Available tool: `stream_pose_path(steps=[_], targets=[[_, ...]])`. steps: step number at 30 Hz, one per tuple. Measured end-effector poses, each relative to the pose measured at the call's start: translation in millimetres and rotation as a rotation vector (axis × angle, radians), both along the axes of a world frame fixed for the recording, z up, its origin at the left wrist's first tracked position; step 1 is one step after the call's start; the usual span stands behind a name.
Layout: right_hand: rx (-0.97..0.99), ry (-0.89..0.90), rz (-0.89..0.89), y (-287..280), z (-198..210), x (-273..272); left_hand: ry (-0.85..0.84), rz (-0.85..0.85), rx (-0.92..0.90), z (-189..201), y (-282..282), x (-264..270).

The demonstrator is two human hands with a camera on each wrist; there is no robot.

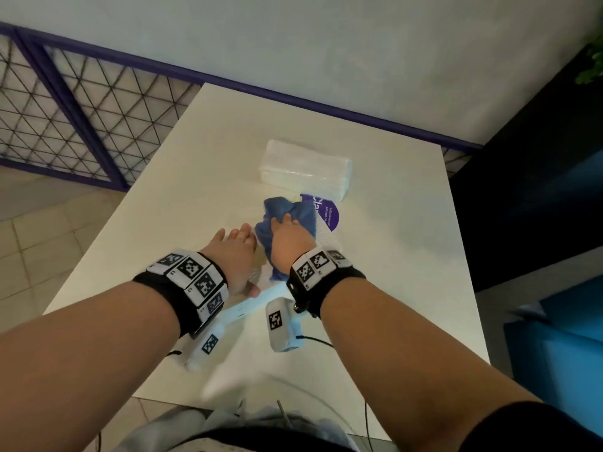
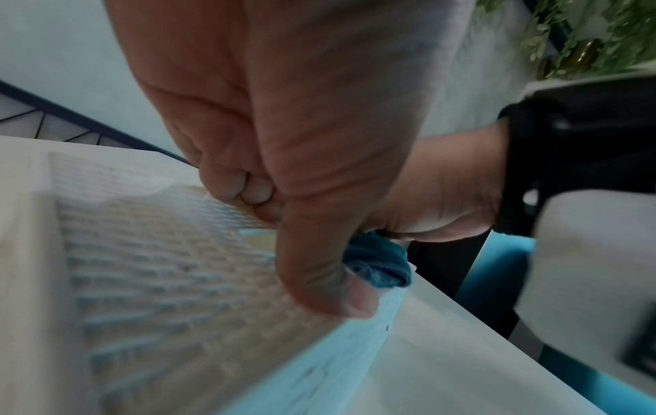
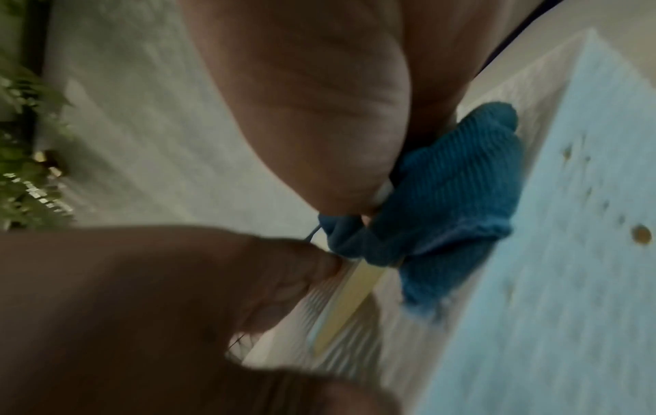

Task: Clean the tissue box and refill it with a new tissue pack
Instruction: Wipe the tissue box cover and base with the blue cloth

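Note:
The tissue box [image 1: 327,220], white with a purple label, lies on the white table [image 1: 408,256] under both hands. My left hand [image 1: 235,252] grips its left side, with the thumb on the near edge of the ribbed box [image 2: 159,266]. My right hand [image 1: 290,239] holds a bunched blue cloth [image 1: 284,207] and presses it onto the top of the box. In the wrist views the cloth [image 2: 380,264] sits at the box's edge, and the cloth [image 3: 454,191] lies against the pale blue box [image 3: 568,252]. A new wrapped tissue pack [image 1: 306,168] lies just behind the box.
A purple-framed mesh railing [image 1: 81,119] runs along the left of the table and a pale wall stands behind it. Blue seating [image 1: 561,337] and a dark panel stand to the right. A green plant [image 1: 590,70] shows at the top right.

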State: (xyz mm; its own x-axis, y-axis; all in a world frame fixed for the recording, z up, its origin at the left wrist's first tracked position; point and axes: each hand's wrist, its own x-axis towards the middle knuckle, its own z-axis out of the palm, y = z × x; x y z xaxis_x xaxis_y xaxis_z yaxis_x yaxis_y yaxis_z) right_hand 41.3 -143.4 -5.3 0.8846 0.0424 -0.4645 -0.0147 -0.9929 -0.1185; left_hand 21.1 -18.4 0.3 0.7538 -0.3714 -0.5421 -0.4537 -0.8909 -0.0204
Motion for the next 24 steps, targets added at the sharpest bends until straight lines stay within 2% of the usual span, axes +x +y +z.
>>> stream_pose_path(steps=[2, 4, 8, 10, 12, 15, 18, 20, 24], targets=[[0.003, -0.020, 0.099, 2.1, 0.0, -5.0, -0.016, -0.006, 0.017, -1.3, -0.1, -0.3], [0.010, -0.121, 0.146, -11.1, 4.5, -3.1, -0.020, -0.004, 0.026, -0.7, -0.6, -1.0], [-0.020, -0.189, 0.022, -44.0, 10.2, 9.9, 0.005, 0.015, 0.026, 1.6, -0.2, -1.3], [-0.011, -0.191, -0.059, -44.4, 8.7, 14.6, 0.027, 0.025, 0.010, 1.1, 0.9, -2.1], [-0.039, -0.183, -0.052, -33.7, 4.8, 14.4, 0.037, 0.034, 0.002, -0.3, 1.8, -2.6], [-0.120, -0.081, 0.146, -9.3, -1.4, 5.2, 0.021, 0.027, 0.028, -0.1, 0.6, -3.7], [-0.085, -0.035, 0.261, -10.1, 3.6, 0.0, 0.002, 0.024, 0.062, 1.9, -2.4, -4.5], [-0.034, -0.073, 0.194, -26.7, 11.2, 2.5, 0.009, 0.023, 0.067, 3.3, -2.7, -4.1], [-0.007, -0.194, -0.059, -49.5, 11.5, 10.5, 0.025, 0.038, 0.051, 1.8, -1.4, -4.2]])
